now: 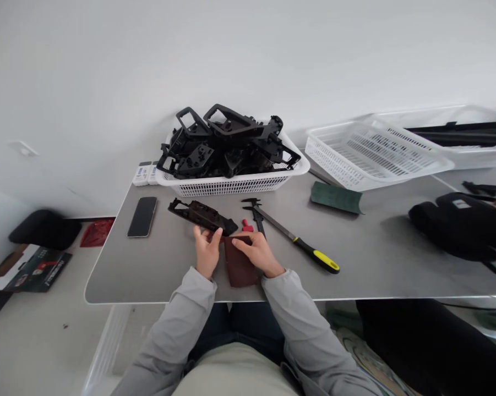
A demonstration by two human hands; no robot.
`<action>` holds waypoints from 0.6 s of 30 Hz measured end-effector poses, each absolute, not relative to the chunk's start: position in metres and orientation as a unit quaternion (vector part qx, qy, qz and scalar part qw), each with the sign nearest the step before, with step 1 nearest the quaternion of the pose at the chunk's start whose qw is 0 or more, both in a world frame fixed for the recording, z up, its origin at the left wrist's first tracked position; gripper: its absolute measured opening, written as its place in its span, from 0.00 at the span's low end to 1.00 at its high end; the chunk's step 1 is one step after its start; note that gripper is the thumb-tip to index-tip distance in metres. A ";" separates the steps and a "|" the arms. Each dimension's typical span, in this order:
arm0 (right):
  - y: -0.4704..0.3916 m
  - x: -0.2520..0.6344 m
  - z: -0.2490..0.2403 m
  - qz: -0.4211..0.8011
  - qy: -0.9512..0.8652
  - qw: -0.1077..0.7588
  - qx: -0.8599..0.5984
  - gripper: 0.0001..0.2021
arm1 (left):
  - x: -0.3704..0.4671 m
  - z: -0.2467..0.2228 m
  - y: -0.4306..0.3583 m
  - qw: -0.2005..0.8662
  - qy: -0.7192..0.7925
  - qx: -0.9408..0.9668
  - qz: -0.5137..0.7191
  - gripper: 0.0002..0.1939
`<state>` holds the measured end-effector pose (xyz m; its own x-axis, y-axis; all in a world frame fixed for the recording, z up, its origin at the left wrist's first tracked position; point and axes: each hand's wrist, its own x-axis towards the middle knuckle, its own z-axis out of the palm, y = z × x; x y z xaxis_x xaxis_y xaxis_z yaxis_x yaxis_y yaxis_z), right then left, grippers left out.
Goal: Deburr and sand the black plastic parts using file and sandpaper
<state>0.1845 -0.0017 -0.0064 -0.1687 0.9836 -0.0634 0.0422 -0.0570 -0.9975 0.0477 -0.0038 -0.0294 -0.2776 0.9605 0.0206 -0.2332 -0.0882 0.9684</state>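
My left hand (207,250) grips a black molded plastic part (204,214) near its right end, thumb on top. In my right hand (259,252) is a sheet of dark red sandpaper (240,267), pinched at its upper edge and hanging toward the table's front. The paper's top edge meets the end of the plastic part; their exact contact is partly hidden by my fingers. Just beyond my right hand lie a small red object (246,225) and a black caliper (256,214). A file with a black and yellow handle (317,257) rests to the right.
A white basket (231,187) heaped with black plastic parts stands behind my hands. On the left lies a phone (142,217). Curved green sandpaper (336,198) and another white basket (359,173) are at right. Someone's dark sleeve (454,228) rests at the far right.
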 end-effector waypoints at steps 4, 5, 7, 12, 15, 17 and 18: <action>0.000 0.186 -0.008 0.552 -0.457 0.486 -0.501 0.12 | 0.048 -0.025 -0.003 0.496 0.499 0.319 0.635 0.37; 0.001 0.186 -0.009 0.553 -0.441 0.493 -0.506 0.12 | 0.048 -0.025 -0.002 0.506 0.502 0.302 0.633 0.40; 0.001 0.186 -0.010 0.561 -0.428 0.488 -0.513 0.11 | 0.047 -0.024 -0.001 0.520 0.499 0.276 0.636 0.44; 0.001 0.182 -0.010 0.587 -0.444 0.461 -0.495 0.10 | 0.046 -0.025 -0.001 0.528 0.487 0.257 0.646 0.52; 0.002 0.180 -0.010 0.593 -0.445 0.465 -0.484 0.11 | 0.045 -0.025 -0.002 0.528 0.485 0.250 0.651 0.57; 0.002 0.180 -0.010 0.588 -0.435 0.478 -0.487 0.11 | 0.045 -0.024 -0.002 0.528 0.477 0.255 0.655 0.57; 0.002 0.180 -0.010 0.587 -0.430 0.482 -0.488 0.12 | 0.045 -0.023 -0.002 0.530 0.472 0.262 0.654 0.56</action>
<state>0.1799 0.0025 -0.0102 -0.0589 0.9857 -0.1578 -0.1459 -0.1649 -0.9755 0.0449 -0.0021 -0.0232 -0.3018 0.9403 -0.1573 -0.4460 0.0066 0.8950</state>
